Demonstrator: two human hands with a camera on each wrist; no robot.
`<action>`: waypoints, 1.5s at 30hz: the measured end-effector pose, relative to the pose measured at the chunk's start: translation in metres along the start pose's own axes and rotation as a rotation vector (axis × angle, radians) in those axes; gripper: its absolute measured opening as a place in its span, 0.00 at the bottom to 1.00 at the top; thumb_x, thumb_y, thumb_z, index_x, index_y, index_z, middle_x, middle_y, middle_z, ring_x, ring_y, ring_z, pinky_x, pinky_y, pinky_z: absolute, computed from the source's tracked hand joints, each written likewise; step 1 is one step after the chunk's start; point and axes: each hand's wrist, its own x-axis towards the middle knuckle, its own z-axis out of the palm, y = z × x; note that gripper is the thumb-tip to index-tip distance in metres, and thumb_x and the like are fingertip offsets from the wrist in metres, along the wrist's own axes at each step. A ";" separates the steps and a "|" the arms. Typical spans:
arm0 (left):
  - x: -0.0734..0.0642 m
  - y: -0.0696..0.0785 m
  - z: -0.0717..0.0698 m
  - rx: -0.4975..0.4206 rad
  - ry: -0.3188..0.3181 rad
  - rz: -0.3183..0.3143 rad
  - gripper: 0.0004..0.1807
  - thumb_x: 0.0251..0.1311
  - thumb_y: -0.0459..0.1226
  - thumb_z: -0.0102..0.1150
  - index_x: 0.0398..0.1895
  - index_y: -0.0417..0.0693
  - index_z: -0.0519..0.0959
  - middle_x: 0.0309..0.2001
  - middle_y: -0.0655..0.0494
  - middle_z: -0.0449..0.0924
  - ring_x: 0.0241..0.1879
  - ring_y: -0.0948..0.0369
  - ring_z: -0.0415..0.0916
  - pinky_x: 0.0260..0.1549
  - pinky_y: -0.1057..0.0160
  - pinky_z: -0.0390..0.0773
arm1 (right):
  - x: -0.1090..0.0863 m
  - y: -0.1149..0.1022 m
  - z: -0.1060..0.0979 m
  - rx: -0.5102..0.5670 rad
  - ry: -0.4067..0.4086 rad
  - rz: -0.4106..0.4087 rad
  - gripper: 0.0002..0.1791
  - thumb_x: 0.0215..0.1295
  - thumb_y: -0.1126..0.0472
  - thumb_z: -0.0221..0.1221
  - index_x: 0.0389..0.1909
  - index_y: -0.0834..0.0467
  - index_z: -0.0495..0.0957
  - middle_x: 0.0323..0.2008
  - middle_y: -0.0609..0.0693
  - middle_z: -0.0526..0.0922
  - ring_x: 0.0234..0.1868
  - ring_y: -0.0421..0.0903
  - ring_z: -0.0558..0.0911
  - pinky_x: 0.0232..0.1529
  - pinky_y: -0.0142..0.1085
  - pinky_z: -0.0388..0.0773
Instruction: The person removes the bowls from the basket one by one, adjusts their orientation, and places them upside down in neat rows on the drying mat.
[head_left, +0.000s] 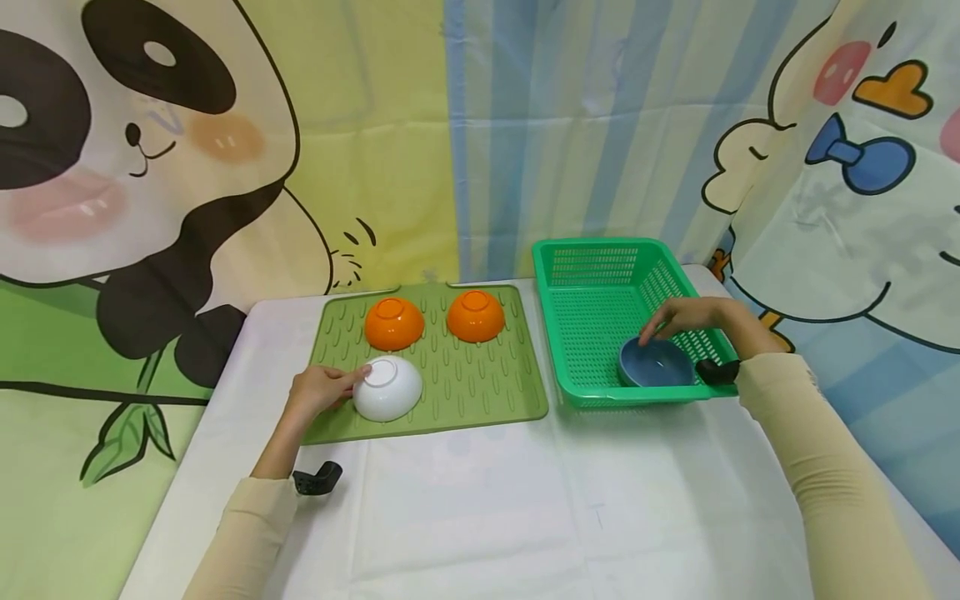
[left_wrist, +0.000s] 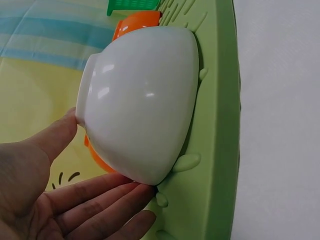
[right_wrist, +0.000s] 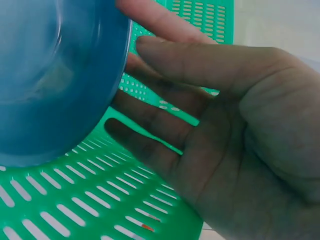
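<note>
A white bowl (head_left: pixel 390 398) lies upside down on the green drying mat (head_left: pixel 480 392). My left hand (head_left: pixel 324 390) holds it from the left, thumb on its foot ring and fingertips under the rim (left_wrist: pixel 172 170). Inside the green basket (head_left: pixel 585 333) a blue bowl (head_left: pixel 654 365) stands with its mouth up. My right hand (head_left: pixel 686 317) is at the blue bowl's rim, its loosely extended fingers (right_wrist: pixel 150 115) reaching the edge. In the right wrist view the thumb tip lies just off that rim.
Two orange bowls (head_left: pixel 393 323) rest upside down on the back half of the mat. The basket stands right of the mat on a white-covered table (head_left: pixel 480 508). A printed curtain (head_left: pixel 390 150) hangs close behind the table. Black wrist mounts (head_left: pixel 318 479) stick out by both hands.
</note>
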 end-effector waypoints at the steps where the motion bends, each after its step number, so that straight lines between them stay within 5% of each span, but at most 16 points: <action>1: 0.000 0.000 0.000 0.000 0.002 0.001 0.43 0.46 0.65 0.58 0.47 0.34 0.79 0.32 0.47 0.84 0.29 0.57 0.81 0.30 0.58 0.75 | 0.001 0.000 0.001 -0.007 -0.010 0.004 0.16 0.68 0.70 0.47 0.53 0.65 0.76 0.60 0.64 0.67 0.64 0.63 0.60 0.60 0.50 0.66; 10: 0.001 -0.001 0.002 -0.014 0.000 0.006 0.43 0.45 0.66 0.59 0.46 0.33 0.80 0.32 0.47 0.84 0.29 0.57 0.81 0.32 0.57 0.77 | 0.006 0.005 0.004 0.023 -0.043 0.104 0.18 0.70 0.68 0.46 0.57 0.58 0.74 0.65 0.62 0.61 0.66 0.60 0.57 0.61 0.49 0.64; 25: 0.003 -0.003 0.002 -0.023 0.001 -0.013 0.46 0.41 0.69 0.58 0.46 0.35 0.80 0.32 0.48 0.84 0.30 0.57 0.80 0.32 0.58 0.76 | 0.006 0.002 0.003 -0.003 -0.033 0.119 0.27 0.61 0.79 0.44 0.58 0.57 0.74 0.67 0.67 0.54 0.66 0.66 0.49 0.60 0.55 0.62; 45: 0.003 -0.003 0.001 -0.031 -0.010 -0.012 0.46 0.42 0.67 0.59 0.47 0.33 0.78 0.33 0.46 0.84 0.30 0.57 0.81 0.34 0.56 0.77 | 0.009 0.004 0.004 -0.004 -0.009 0.133 0.24 0.63 0.76 0.49 0.59 0.58 0.72 0.66 0.67 0.53 0.65 0.68 0.51 0.57 0.53 0.67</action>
